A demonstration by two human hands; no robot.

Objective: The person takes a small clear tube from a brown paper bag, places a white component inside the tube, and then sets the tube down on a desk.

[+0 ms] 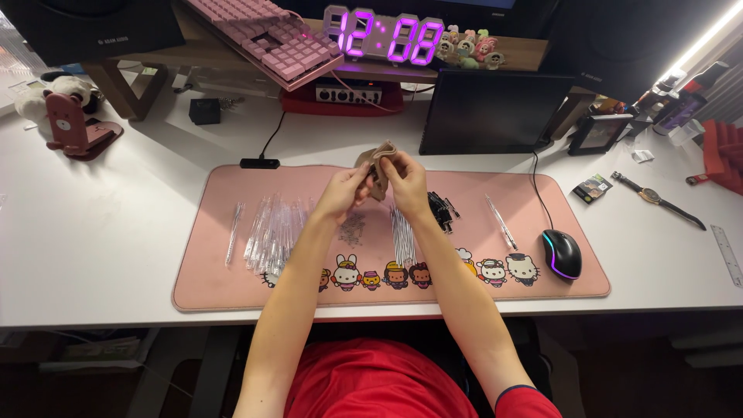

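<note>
Both hands are raised together over the middle of a pink desk mat (pixel 542 275). My left hand (pixel 343 193) and my right hand (pixel 405 183) each pinch a small tan cloth pouch (pixel 378 158) between the fingers. Below the hands lies a pile of tiny dark parts (pixel 353 227) and a bundle of clear plastic tubes (pixel 401 236). A wider spread of clear tubes (pixel 271 228) lies to the left on the mat. A heap of small black clips (pixel 440 209) sits just right of my right wrist.
A black mouse (pixel 563 253) with coloured light sits on the mat's right end. A single clear tube (pixel 501 221) lies near it. Behind stand a dark tablet (pixel 492 112), a pink keyboard (pixel 267 37), a glowing digital clock (pixel 385 35). A wristwatch (pixel 656 198) and ruler (pixel 727 255) lie right.
</note>
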